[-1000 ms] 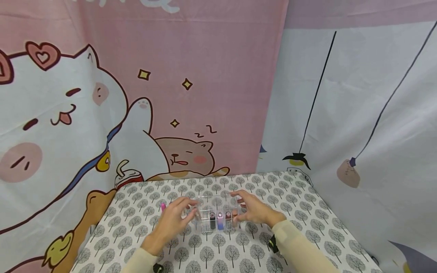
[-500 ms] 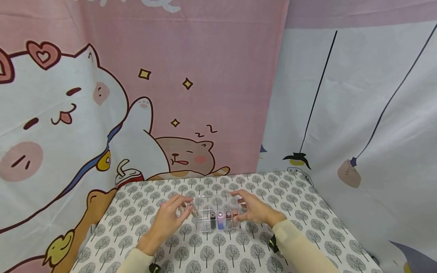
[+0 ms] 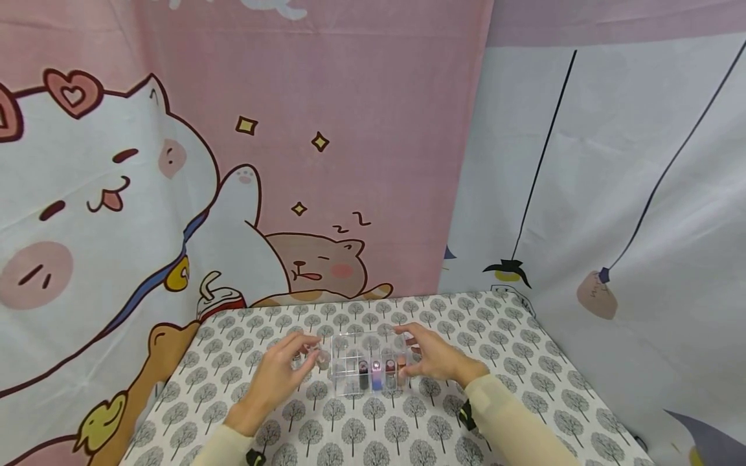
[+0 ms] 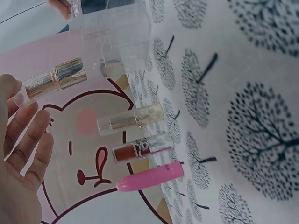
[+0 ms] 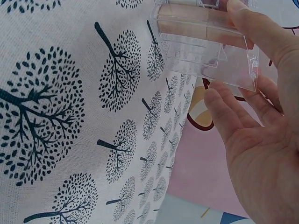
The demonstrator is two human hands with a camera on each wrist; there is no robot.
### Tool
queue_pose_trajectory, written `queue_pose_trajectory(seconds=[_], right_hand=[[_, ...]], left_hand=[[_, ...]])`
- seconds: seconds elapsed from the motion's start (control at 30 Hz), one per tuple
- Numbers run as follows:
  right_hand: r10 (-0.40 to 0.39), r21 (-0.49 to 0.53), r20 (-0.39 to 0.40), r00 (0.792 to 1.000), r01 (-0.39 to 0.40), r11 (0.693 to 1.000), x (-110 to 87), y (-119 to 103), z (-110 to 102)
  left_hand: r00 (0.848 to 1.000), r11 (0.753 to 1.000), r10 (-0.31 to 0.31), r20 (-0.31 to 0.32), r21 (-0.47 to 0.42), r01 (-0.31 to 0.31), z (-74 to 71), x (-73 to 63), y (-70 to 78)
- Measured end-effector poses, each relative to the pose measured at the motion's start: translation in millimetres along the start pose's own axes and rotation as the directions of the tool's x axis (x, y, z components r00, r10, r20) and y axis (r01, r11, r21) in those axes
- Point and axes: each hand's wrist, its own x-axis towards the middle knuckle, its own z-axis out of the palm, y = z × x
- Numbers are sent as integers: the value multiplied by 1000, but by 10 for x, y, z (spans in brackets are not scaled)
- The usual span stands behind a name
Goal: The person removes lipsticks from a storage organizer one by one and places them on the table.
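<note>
A clear compartment organizer (image 3: pixel 348 386) stands on the table, with several lipsticks, among them a black one (image 3: pixel 364 377) and a purple-blue one (image 3: pixel 376 378), in its right-hand part. My right hand (image 3: pixel 434 356) holds its right end, thumb on the near side and fingers behind, as the right wrist view (image 5: pixel 261 135) shows. Left of the organizer, my left hand (image 3: pixel 274 372) pinches a gold lipstick with a clear cap (image 4: pixel 56 79) between thumb and fingers, apart from the organizer. Beyond that hand stand a pale gold lipstick (image 4: pixel 131 120), a reddish-brown one (image 4: pixel 142 148) and a pink tube (image 4: pixel 149 177).
A white cloth with grey trees (image 3: pixel 373 430) covers the table. Behind it hangs a pink curtain (image 3: pixel 379 129) with cartoon cats, and a pale curtain (image 3: pixel 641 162) hangs at the right.
My left hand has drawn back to the left from the organizer's left end, with the gold lipstick in its fingers. The right hand and the organizer have stayed in place.
</note>
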Motion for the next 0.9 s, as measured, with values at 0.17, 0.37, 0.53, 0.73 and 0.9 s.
queue_pose_trajectory(seconds=[0.17, 0.37, 0.53, 0.73, 0.9], right_hand=[[6, 5, 3, 1000, -6, 1000, -3, -9, 2], [4, 10, 3, 1000, -5, 1000, 4, -3, 0], [15, 2, -1, 1000, -15, 1000, 8, 7, 6], [17, -5, 1, 1000, -17, 1000, 5, 2, 1], [2, 17, 5, 1000, -2, 1000, 8, -1, -3]], left_hand=[[1000, 1000, 0, -12, 13, 0, -30, -52, -63], [999, 999, -42, 3, 21, 42, -94, -120, -136], [995, 995, -100, 19, 31, 99, -139, -196, -215], [989, 989, -141, 32, 53, 139, -176, -276, -312], [985, 982, -172, 29, 89, 169, -205, -353, -396]])
